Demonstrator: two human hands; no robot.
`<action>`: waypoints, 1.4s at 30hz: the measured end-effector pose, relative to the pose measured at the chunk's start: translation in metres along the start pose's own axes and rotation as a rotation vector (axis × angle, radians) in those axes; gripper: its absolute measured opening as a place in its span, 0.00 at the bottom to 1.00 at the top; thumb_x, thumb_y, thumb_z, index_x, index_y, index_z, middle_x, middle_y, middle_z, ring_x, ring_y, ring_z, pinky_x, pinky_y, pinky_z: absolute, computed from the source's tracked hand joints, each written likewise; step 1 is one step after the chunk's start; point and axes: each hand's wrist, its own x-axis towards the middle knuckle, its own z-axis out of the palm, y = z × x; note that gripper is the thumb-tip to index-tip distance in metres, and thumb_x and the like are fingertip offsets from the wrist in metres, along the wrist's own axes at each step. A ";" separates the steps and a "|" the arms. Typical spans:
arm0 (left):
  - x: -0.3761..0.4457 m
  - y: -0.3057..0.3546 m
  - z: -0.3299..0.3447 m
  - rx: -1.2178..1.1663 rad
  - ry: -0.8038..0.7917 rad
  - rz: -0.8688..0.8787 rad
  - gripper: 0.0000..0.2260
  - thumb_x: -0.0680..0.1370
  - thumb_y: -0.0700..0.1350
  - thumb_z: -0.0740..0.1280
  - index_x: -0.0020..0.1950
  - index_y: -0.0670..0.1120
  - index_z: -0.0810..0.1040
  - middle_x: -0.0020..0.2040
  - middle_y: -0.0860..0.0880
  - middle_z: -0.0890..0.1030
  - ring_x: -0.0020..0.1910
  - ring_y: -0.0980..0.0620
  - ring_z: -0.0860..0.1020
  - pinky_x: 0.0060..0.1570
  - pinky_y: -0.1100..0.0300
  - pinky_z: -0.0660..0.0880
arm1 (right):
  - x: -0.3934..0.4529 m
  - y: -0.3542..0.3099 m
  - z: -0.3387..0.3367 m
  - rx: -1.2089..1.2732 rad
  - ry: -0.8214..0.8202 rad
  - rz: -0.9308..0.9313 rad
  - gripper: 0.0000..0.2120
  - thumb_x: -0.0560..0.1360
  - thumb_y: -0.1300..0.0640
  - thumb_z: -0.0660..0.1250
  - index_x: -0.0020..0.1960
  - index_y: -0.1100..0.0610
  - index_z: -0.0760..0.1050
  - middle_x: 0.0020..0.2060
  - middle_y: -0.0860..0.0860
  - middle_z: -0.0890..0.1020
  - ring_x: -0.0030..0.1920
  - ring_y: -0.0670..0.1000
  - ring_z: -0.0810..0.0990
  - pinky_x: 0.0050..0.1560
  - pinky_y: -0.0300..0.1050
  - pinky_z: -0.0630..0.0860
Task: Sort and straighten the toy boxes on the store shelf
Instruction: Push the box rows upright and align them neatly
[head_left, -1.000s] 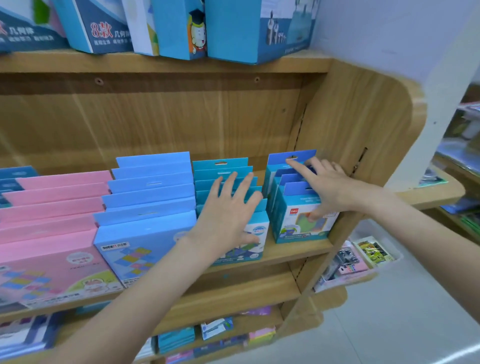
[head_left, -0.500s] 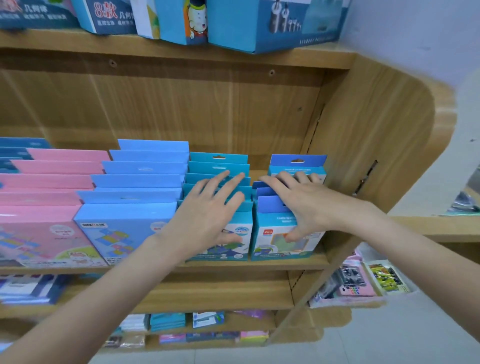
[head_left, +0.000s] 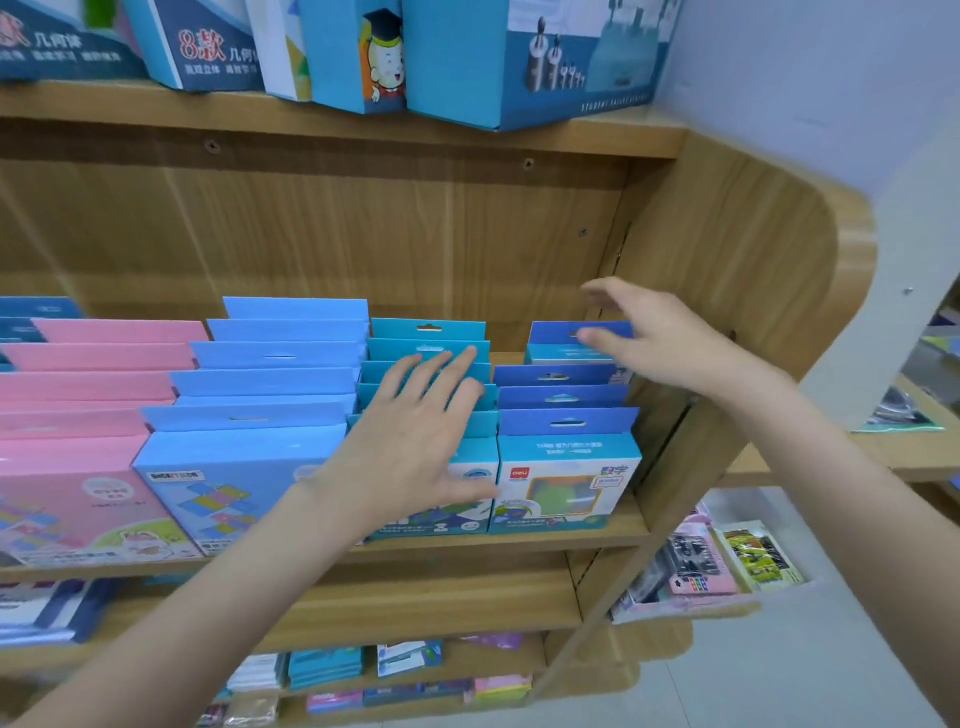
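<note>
Left hand (head_left: 410, 441) lies flat, fingers (head_left: 441, 371) spread on the teal toy boxes (head_left: 428, 343); right hand (head_left: 654, 338), relaxed and empty, hovers above the rearmost dark-blue box (head_left: 563, 340), standing apart. A careless nudge may topple it.

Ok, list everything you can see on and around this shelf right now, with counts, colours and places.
pink boxes: at least five, pink, left row of the middle shelf.
light blue boxes: about six, light blue, second row.
teal boxes: about six, teal, third row, partly under the left hand.
dark-blue-topped boxes: four, rightmost row; the rear one stands apart behind a gap.
large cartons: several, blue and white, top shelf.
small packs: several, mixed colours, lower shelves.
bin of packets: one, right of the shelf unit.
left hand: open, flat on the teal row.
right hand: open, blurred, by the rear box.
</note>
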 end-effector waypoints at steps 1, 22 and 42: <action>0.004 0.003 -0.002 0.000 0.008 -0.001 0.38 0.63 0.71 0.55 0.56 0.42 0.75 0.64 0.39 0.74 0.61 0.41 0.74 0.63 0.46 0.59 | 0.010 0.000 0.001 -0.055 0.011 0.047 0.24 0.77 0.55 0.62 0.71 0.55 0.60 0.68 0.54 0.70 0.68 0.53 0.68 0.66 0.50 0.69; 0.019 0.002 0.006 -0.066 -0.066 0.055 0.37 0.66 0.72 0.52 0.62 0.47 0.73 0.64 0.45 0.74 0.59 0.43 0.74 0.61 0.46 0.69 | 0.065 -0.009 0.023 -0.239 -0.383 -0.056 0.14 0.76 0.58 0.63 0.61 0.52 0.71 0.60 0.51 0.75 0.56 0.50 0.74 0.53 0.43 0.73; 0.008 -0.021 -0.005 -0.078 -0.215 0.051 0.41 0.69 0.71 0.56 0.75 0.51 0.49 0.76 0.49 0.48 0.74 0.47 0.47 0.71 0.53 0.44 | -0.026 0.010 0.077 0.062 0.304 0.026 0.18 0.80 0.52 0.54 0.66 0.56 0.68 0.65 0.51 0.72 0.63 0.50 0.72 0.58 0.45 0.68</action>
